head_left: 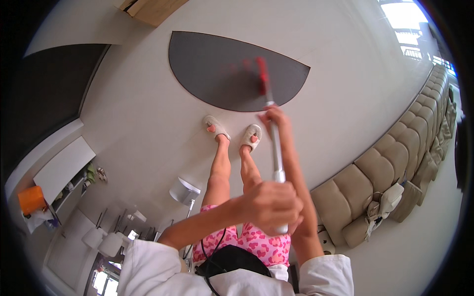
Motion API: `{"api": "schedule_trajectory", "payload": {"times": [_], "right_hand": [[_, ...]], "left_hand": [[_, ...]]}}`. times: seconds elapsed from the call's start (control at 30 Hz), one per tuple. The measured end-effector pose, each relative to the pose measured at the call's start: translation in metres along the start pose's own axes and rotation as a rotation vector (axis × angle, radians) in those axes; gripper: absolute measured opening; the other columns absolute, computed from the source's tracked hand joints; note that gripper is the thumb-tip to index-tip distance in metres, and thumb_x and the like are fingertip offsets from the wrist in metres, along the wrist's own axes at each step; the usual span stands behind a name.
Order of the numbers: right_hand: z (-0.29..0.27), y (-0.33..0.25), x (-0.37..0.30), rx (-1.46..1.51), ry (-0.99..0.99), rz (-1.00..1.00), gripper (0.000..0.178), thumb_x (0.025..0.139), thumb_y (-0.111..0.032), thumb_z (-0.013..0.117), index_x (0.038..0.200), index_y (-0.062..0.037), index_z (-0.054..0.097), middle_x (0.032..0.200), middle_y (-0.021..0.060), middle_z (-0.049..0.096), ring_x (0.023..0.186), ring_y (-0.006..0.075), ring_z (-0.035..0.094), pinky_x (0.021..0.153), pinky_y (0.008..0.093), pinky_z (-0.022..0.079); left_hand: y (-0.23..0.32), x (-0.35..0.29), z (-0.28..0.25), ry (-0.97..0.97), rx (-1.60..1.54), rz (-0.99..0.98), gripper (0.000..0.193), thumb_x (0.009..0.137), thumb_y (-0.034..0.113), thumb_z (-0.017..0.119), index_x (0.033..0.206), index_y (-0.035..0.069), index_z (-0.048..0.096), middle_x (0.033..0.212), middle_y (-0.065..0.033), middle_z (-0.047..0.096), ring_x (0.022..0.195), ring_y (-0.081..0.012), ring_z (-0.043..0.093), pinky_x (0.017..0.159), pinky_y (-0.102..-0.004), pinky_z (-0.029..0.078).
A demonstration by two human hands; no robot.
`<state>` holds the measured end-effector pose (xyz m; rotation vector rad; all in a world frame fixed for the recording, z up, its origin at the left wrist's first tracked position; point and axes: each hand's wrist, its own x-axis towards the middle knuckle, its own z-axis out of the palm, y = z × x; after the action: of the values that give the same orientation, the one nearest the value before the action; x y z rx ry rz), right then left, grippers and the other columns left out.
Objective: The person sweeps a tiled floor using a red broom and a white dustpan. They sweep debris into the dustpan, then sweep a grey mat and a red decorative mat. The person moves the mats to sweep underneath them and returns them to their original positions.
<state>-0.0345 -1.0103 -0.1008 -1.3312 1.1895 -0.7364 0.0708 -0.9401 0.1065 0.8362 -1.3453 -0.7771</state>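
A long white-and-silver pole (277, 155) with a blurred red head (263, 76) runs away from me. The head is over a dark grey half-round floor mat (217, 66); its blur hides whether it is a mop or a brush, and whether it touches the mat. My left hand (271, 207) is closed in a fist round the near end, with the pole's tip poking out below. Farther along, my right hand (276, 117) grips the shaft just behind the red head, its arm stretched out.
My feet in pale slippers (252, 137) stand at the mat's near edge. A beige padded sofa (380, 158) curves along the right, with a bag (390, 200) on it. To the left are a white cabinet (64, 170) and a grey round-headed stand (185, 191). A wooden piece (155, 10) stands far back.
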Motion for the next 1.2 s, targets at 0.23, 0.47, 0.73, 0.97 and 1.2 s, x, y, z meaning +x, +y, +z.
{"api": "schedule_trajectory", "payload": {"times": [0.23, 0.47, 0.73, 0.97, 1.2], "right_hand": [[0.004, 0.037, 0.071, -0.595, 0.191, -0.202, 0.025, 0.079, -0.016, 0.077, 0.078, -0.0007, 0.058, 0.087, 0.0135, 0.062, 0.079, 0.0344, 0.061, 0.070, 0.0391, 0.050], [0.178, -0.003, 0.053, -0.099, -0.321, -0.090, 0.009, 0.083, -0.002, 0.067, 0.088, 0.0038, 0.063, 0.084, 0.0148, 0.061, 0.084, 0.0308, 0.062, 0.077, 0.0361, 0.050], [0.183, -0.097, 0.054, -0.252, -0.543, -0.274, 0.021, 0.084, -0.012, 0.069, 0.074, 0.0018, 0.057, 0.088, 0.0142, 0.060, 0.084, 0.0350, 0.057, 0.070, 0.0417, 0.048], [0.234, -0.058, 0.144, -0.447, -0.460, -0.331, 0.010, 0.081, -0.005, 0.068, 0.083, 0.0032, 0.061, 0.099, 0.0172, 0.061, 0.095, 0.0370, 0.060, 0.082, 0.0383, 0.050], [0.360, -0.004, 0.074, -0.064, -0.901, -0.303, 0.014, 0.090, -0.011, 0.056, 0.093, -0.0032, 0.067, 0.110, 0.0146, 0.064, 0.106, 0.0340, 0.060, 0.085, 0.0393, 0.052]], "left_hand": [[-0.115, -0.026, -0.033, 0.311, 0.017, -0.161, 0.018, 0.071, -0.010, 0.055, 0.061, -0.001, 0.042, 0.062, -0.0102, 0.053, 0.056, -0.0239, 0.055, 0.059, -0.0347, 0.051], [-0.014, -0.016, -0.108, 0.311, 0.477, -0.349, 0.013, 0.078, 0.000, 0.056, 0.067, -0.001, 0.048, 0.069, -0.0103, 0.058, 0.060, -0.0235, 0.054, 0.061, -0.0385, 0.049], [0.045, 0.011, -0.134, 0.143, 0.343, -0.273, 0.017, 0.063, 0.000, 0.069, 0.065, 0.007, 0.053, 0.075, -0.0027, 0.066, 0.067, -0.0182, 0.064, 0.064, -0.0342, 0.052], [-0.014, -0.013, -0.204, 0.285, 0.389, -0.256, 0.017, 0.063, -0.004, 0.065, 0.058, 0.004, 0.050, 0.075, -0.0063, 0.066, 0.068, -0.0219, 0.065, 0.065, -0.0346, 0.053], [0.014, -0.033, -0.233, 0.563, 0.604, -0.539, 0.017, 0.061, -0.007, 0.058, 0.054, 0.001, 0.045, 0.065, -0.0082, 0.057, 0.059, -0.0255, 0.053, 0.060, -0.0351, 0.047]]}}
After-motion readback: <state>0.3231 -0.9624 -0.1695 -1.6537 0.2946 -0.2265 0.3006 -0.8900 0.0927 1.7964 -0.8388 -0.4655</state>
